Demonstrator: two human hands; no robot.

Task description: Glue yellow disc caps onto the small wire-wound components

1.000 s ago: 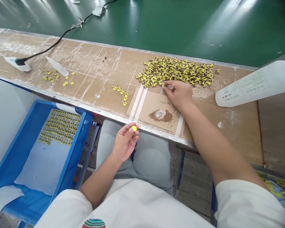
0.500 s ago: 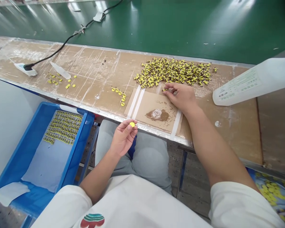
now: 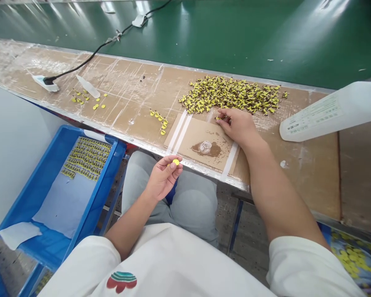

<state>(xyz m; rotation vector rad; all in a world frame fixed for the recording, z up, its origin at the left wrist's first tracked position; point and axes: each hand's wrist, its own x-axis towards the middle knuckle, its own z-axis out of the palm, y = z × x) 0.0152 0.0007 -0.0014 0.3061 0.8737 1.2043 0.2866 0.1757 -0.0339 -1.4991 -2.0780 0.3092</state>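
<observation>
Fingertips of the left hand (image 3: 163, 181) pinch a small yellow disc (image 3: 175, 162) above the lap, just near of the workbench edge (image 3: 142, 145). Far across the taped cardboard pad (image 3: 200, 136), the right hand (image 3: 238, 126) rests palm-down at the near rim of the heap of yellow-and-brown parts (image 3: 231, 94) — its fingers curl around one small piece, too hidden to name. Left of the knees sits a blue tray (image 3: 27, 194) with finished parts in rows, and a white plastic bottle (image 3: 330, 111) lies on its side at the right.

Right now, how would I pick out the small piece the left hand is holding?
Start at the blue tray on the left, then go right to the left hand raised above the person's lap. Pinched at its fingertips is a small yellow disc, the only yellow piece off the bench, away from the big yellow pile.
</observation>
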